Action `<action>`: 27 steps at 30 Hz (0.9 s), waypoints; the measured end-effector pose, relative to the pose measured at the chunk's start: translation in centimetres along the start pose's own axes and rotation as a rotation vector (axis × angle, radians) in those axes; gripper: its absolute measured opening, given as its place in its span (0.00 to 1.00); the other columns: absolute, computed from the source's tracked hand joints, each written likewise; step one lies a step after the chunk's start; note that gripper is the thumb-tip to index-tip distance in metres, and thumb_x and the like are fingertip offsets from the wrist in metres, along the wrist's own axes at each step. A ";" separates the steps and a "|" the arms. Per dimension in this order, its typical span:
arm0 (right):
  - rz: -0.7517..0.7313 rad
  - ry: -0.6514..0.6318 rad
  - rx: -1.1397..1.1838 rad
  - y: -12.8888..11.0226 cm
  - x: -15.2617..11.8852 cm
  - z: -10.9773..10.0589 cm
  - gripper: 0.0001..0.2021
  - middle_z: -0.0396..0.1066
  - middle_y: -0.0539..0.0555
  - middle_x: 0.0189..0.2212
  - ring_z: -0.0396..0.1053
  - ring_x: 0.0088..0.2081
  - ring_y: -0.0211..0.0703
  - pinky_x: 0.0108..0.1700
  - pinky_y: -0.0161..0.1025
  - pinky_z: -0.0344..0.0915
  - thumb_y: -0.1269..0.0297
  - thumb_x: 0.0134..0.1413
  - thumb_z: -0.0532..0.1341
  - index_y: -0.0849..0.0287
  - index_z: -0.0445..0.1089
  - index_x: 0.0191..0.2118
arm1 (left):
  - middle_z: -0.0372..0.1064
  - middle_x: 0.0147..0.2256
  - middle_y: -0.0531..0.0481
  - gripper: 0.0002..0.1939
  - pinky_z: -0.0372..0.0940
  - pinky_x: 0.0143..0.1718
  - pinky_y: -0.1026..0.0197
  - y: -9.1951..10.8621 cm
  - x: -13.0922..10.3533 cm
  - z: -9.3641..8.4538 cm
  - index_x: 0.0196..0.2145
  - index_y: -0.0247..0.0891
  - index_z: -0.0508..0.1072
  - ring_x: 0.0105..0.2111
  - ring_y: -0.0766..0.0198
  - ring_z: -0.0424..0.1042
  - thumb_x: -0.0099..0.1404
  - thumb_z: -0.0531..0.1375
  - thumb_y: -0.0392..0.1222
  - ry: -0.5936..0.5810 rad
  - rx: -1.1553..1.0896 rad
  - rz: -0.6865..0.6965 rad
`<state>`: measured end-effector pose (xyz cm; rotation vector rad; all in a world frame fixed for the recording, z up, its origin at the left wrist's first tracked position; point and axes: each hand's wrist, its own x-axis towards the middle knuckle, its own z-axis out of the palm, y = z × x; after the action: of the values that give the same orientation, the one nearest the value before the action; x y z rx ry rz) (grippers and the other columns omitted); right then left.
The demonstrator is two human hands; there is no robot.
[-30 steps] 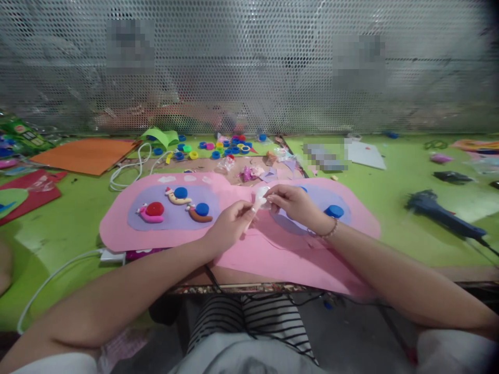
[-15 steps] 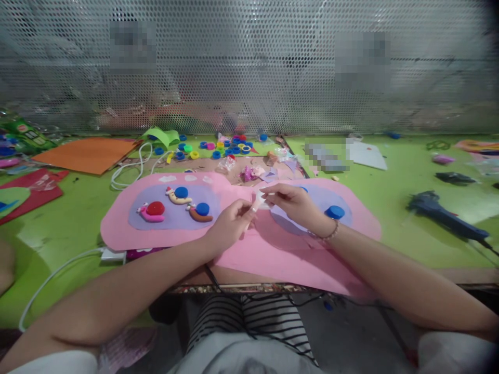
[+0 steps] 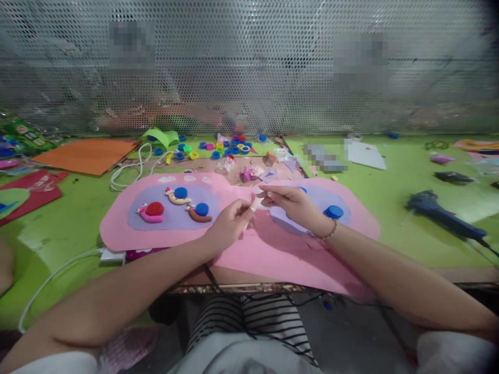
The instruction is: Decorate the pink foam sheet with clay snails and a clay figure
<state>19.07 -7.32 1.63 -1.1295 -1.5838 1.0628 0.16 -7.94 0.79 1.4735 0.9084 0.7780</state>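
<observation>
My left hand and my right hand meet above the middle of a pink paper cutout, fingertips nearly touching. Between the left fingers is a small pale piece, mostly hidden. A pinch closes my right thumb and fingers around a small white piece; its kind is too small to make out. To the left, three clay snails with bottle-cap shells lie on a purple oval: pink, cream and brown. By my right wrist, a blue cap rests on another purple oval.
Several coloured caps and paper scraps lie behind the cutout. At the right is a glue gun with a cord. A white cable runs along the left, near orange paper. A perforated metal panel closes the back.
My right fingers have shifted slightly, and less of the white piece shows between them. My left hand stays nearly in place. The snails and caps lie as before.
</observation>
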 end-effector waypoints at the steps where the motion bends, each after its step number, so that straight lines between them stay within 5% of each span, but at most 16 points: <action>1: 0.011 -0.009 0.043 0.0 0.0 0.1 0.15 0.73 0.53 0.36 0.71 0.34 0.37 0.42 0.41 0.69 0.56 0.52 0.57 0.56 0.70 0.43 | 0.64 0.27 0.51 0.14 0.58 0.20 0.70 0.0 0.0 0.0 0.37 0.35 0.64 0.25 0.71 0.64 0.61 0.53 0.49 0.001 -0.001 0.000; 13: -0.038 0.069 -0.069 0.0 0.2 -0.3 0.10 0.67 0.48 0.21 0.62 0.23 0.31 0.24 0.31 0.61 0.63 0.39 0.67 0.61 0.66 0.24 | 0.63 0.26 0.53 0.12 0.56 0.19 0.70 0.1 0.0 0.1 0.36 0.35 0.64 0.22 0.73 0.64 0.61 0.53 0.47 -0.005 -0.013 0.010; 21: 0.027 -0.018 0.099 -0.4 0.1 0.1 0.11 0.73 0.52 0.34 0.71 0.35 0.37 0.41 0.39 0.68 0.62 0.44 0.63 0.57 0.70 0.37 | 0.63 0.26 0.52 0.13 0.58 0.21 0.69 0.0 0.1 0.1 0.36 0.35 0.64 0.25 0.71 0.64 0.61 0.52 0.48 0.004 0.009 -0.023; 27: -0.061 -0.015 0.007 -0.5 0.2 -0.1 0.08 0.71 0.53 0.32 0.69 0.34 0.38 0.39 0.39 0.66 0.61 0.46 0.63 0.59 0.69 0.32 | 0.64 0.26 0.52 0.15 0.60 0.29 0.64 -0.3 -0.3 0.1 0.32 0.35 0.66 0.25 0.69 0.63 0.62 0.51 0.51 -0.031 0.309 0.112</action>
<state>19.05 -7.23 2.13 -1.0641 -1.6148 1.0376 0.09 -8.25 0.47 1.8149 0.9594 0.7159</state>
